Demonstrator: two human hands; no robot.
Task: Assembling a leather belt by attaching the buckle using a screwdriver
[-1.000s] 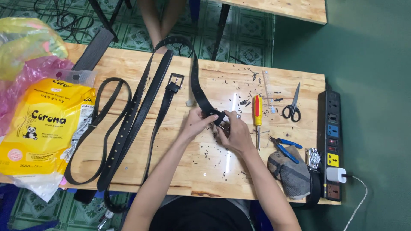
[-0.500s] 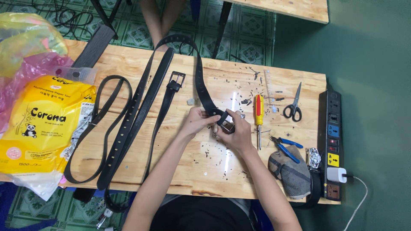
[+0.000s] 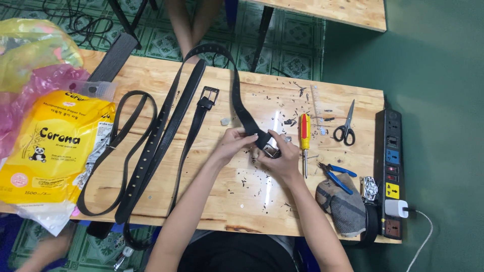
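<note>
both hands meet near the middle of the pale wooden surface (image 3: 151, 75). the left hand (image 3: 236, 141) pinches the black leather belt strap (image 3: 241, 103) just above its end, fingers closed on it; the right hand (image 3: 280, 157) curls its grip around the same strap's end, where a metal buckle (image 3: 271, 150) peeks out. the strap arcs away over the far edge. left of the arms lie more black belts (image 3: 151, 146), long and looped, one end hanging past the near edge. just right of the right hand sits a yellow-and-red screwdriver (image 3: 304, 138), then black-handled scissors (image 3: 346, 128) and blue-handled pliers (image 3: 337, 176) on a grey cloth (image 3: 345, 209). a black power strip (image 3: 391, 166) runs along the right edge. a yellow tissue pack (image 3: 50, 146) crowds the left edge. bare wood lies open in front of the hands, littered with dark scraps.
</note>
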